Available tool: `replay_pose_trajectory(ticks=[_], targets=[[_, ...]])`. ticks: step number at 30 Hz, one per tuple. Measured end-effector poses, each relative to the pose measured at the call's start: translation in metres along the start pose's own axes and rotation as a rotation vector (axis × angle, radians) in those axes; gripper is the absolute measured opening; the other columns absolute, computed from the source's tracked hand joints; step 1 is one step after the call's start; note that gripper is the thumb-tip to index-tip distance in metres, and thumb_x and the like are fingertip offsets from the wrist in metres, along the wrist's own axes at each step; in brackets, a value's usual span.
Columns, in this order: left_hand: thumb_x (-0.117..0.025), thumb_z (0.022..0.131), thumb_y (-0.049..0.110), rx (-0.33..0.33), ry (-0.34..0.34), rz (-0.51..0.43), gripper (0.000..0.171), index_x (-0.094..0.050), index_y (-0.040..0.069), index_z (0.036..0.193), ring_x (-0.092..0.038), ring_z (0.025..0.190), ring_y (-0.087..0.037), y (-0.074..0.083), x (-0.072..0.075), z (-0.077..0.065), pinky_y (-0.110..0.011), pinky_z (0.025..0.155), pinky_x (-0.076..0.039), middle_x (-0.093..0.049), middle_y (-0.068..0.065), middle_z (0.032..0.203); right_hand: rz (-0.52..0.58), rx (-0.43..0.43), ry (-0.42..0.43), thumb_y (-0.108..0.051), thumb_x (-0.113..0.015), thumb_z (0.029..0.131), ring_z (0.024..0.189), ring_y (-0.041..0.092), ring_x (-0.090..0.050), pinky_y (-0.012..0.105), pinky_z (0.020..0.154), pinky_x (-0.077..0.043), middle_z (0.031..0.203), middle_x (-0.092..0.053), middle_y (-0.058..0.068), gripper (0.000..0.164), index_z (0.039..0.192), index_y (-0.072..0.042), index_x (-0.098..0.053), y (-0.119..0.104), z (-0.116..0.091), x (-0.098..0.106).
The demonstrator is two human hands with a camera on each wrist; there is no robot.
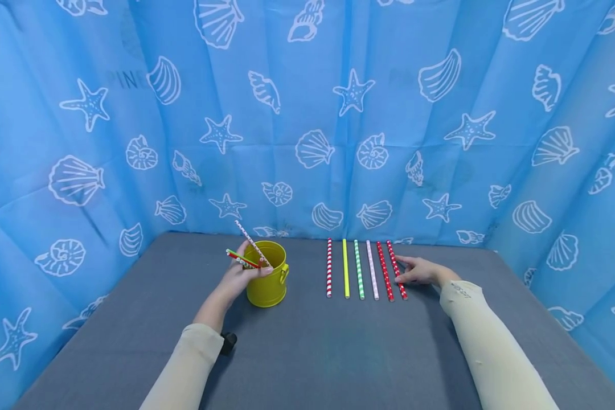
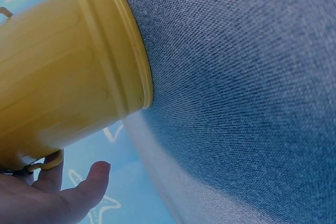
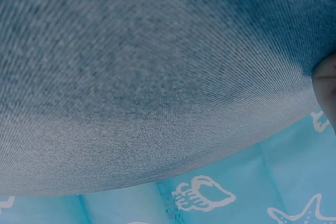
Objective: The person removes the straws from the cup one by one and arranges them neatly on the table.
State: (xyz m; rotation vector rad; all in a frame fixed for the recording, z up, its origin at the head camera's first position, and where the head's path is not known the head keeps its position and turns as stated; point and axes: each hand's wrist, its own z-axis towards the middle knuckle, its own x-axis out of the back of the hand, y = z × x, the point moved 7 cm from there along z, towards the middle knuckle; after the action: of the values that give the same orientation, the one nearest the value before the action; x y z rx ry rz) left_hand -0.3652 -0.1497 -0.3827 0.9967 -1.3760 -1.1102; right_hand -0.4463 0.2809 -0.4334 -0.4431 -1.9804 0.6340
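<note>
My left hand (image 1: 236, 280) grips a yellow metal bucket (image 1: 266, 291) at its upper left side, the thumb lying near the rim. In the left wrist view the bucket (image 2: 68, 72) fills the left part, standing on the cloth, with fingers by its side handle. Several paper straws lean out of it leftward, among them a pale patterned straw (image 1: 248, 238). Right of the bucket, several straws lie in a row, roughly parallel. My right hand (image 1: 421, 272) touches the rightmost straw, a red one with white dots (image 1: 392, 254), with its fingertips, from the right side.
Also in the row are a red-striped straw (image 1: 329, 267), a yellow straw (image 1: 345, 269), a green-striped straw (image 1: 359, 270), a pale straw (image 1: 372, 271) and another red dotted straw (image 1: 385, 272). A blue shell-print curtain (image 1: 297, 188) surrounds the grey table (image 1: 307, 347).
</note>
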Motion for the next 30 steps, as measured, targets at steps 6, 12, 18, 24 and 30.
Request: replay_pose_trajectory(ticks=[6,12,18,24,30], targets=[[-0.068,0.090,0.018,-0.017,-0.002,0.006,0.092,-0.004,0.012,0.156,-0.014,0.143,-0.040,-0.001,0.000,0.002,-0.057,0.115,-0.012,-0.014,-0.022,0.157,-0.006,-0.012,0.010,-0.032,-0.072,0.088,0.083,0.022,-0.048,0.033,0.072,-0.038,0.091,-0.049,0.010,0.089,0.152,0.002,-0.019,0.004,0.003,0.000],[-0.069,0.089,0.019,-0.010,0.008,0.000,0.093,-0.005,0.013,0.156,-0.016,0.142,-0.040,-0.001,0.000,0.002,-0.057,0.114,-0.013,-0.016,-0.023,0.156,0.002,-0.013,0.011,-0.034,-0.072,0.088,0.088,0.024,-0.048,0.035,0.074,-0.039,0.095,-0.050,0.012,0.090,0.151,0.002,-0.020,0.003,0.001,-0.001],[-0.069,0.089,0.017,0.003,0.013,-0.008,0.092,-0.006,0.011,0.156,-0.020,0.141,-0.042,0.002,0.001,-0.003,-0.058,0.114,-0.015,-0.021,-0.024,0.154,0.010,0.012,0.006,-0.031,-0.070,0.090,0.087,0.024,-0.048,0.035,0.073,-0.040,0.096,-0.049,0.012,0.086,0.151,0.003,-0.020,0.000,-0.001,-0.003],[-0.070,0.089,0.022,0.002,0.006,0.019,0.095,-0.004,0.012,0.156,-0.017,0.142,-0.041,-0.002,0.003,-0.001,-0.057,0.114,-0.014,-0.015,-0.023,0.157,0.026,0.039,0.007,-0.032,-0.067,0.092,0.084,0.023,-0.046,0.033,0.071,-0.039,0.093,-0.048,0.010,0.085,0.151,0.005,-0.017,-0.003,-0.005,-0.005],[-0.070,0.089,0.025,0.004,-0.010,0.067,0.096,-0.003,0.014,0.156,-0.019,0.141,-0.042,-0.002,0.002,0.000,-0.061,0.113,-0.015,-0.018,-0.023,0.156,0.056,0.049,0.023,-0.033,-0.063,0.094,0.096,0.030,-0.052,0.041,0.078,-0.047,0.105,-0.052,0.019,0.086,0.151,0.007,-0.013,-0.003,-0.016,-0.004]])
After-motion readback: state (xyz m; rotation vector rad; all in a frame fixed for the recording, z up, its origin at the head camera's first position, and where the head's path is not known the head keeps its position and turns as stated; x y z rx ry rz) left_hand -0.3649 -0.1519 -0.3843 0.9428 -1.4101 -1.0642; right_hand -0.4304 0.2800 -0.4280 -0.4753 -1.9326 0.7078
